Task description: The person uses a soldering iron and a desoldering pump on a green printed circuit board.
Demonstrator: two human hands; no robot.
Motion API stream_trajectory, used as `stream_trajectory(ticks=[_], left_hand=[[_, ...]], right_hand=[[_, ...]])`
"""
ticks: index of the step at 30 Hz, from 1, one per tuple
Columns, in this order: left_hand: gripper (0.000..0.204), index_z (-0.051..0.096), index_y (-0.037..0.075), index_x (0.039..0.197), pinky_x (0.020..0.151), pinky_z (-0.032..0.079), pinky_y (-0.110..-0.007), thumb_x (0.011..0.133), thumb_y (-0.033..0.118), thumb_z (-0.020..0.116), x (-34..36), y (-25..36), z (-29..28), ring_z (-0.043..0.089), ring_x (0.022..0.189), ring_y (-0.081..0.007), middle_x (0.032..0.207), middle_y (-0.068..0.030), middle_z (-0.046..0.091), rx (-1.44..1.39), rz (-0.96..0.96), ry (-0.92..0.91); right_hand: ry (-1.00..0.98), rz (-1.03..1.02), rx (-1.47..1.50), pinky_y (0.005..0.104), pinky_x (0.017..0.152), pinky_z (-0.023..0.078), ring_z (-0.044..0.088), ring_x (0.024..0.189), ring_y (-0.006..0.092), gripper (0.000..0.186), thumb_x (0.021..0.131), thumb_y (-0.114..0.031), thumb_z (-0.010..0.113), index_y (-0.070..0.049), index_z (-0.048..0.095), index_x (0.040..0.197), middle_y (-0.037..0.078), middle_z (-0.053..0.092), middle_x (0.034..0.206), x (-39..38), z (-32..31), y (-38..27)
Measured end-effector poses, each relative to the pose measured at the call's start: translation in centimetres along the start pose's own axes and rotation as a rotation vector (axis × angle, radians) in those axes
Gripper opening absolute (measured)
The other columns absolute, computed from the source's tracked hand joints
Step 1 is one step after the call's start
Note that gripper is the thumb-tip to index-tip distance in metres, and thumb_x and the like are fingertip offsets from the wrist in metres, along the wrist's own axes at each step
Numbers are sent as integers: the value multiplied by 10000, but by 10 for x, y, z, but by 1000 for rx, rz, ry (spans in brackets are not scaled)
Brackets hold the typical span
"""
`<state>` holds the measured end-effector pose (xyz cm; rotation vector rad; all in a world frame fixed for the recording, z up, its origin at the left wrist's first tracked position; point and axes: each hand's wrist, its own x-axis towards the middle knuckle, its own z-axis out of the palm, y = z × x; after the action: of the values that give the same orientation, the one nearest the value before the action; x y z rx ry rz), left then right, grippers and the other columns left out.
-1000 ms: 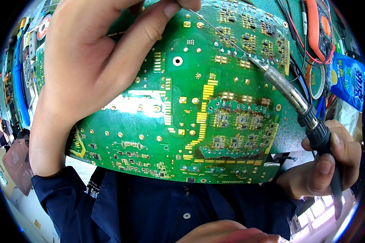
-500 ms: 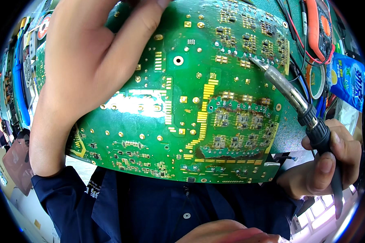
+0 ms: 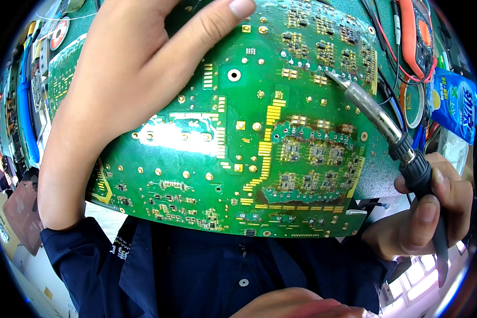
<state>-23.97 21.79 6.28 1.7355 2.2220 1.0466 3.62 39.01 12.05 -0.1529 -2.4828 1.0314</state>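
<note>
A large green circuit board (image 3: 191,90) with gold pads and small parts fills the middle of the head view, near my body. My right hand (image 3: 434,206) is closed round the dark handle of a soldering iron (image 3: 373,114). The iron slants up to the left, its tip at a row of solder points in the board's upper right; whether it touches cannot be told. My left hand (image 3: 138,69) reaches over the board's left side, thumb stretched along its upper part. The other fingers are hidden beyond the upper edge, so what they hold cannot be told.
A red multimeter (image 3: 416,40) with cables lies at the upper right, beside a blue packet (image 3: 456,103). Another green board (image 3: 61,87) shows behind my left wrist. Blue cables (image 3: 26,116) run along the left. The green work mat (image 3: 379,175) extends under the board.
My left hand has slid right and slightly up, its thumb tip coming into view. The board has shifted slightly. The soldering iron stays almost in place.
</note>
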Motion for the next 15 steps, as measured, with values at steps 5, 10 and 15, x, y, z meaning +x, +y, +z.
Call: stream_trajectory(ticks=[5,10,15], left_hand=[[311,594,-65,985,575,419,-347,919,229,673,-2,22,-5,553,648,-251,780,-145,564,64,-13,-83],[316,586,-50,956,545,396,-340,899,240,699,-7,15,1,527,608,-232,735,-120,537,166,137,-22],[305,581,-34,928,530,374,-330,889,239,709,-6,16,-1,499,587,-205,712,-99,510,152,139,-53]], right_hand=[[-29,21,2,275,502,392,530,548,189,284,911,-223,612,46,572,989,202,582,677,0,1,-4],[-36,62,-32,272,500,390,527,546,192,269,914,-198,605,57,568,991,212,581,682,2,3,-14],[3,57,-18,274,501,388,520,535,188,277,910,-205,606,58,575,989,208,578,685,1,7,-13]])
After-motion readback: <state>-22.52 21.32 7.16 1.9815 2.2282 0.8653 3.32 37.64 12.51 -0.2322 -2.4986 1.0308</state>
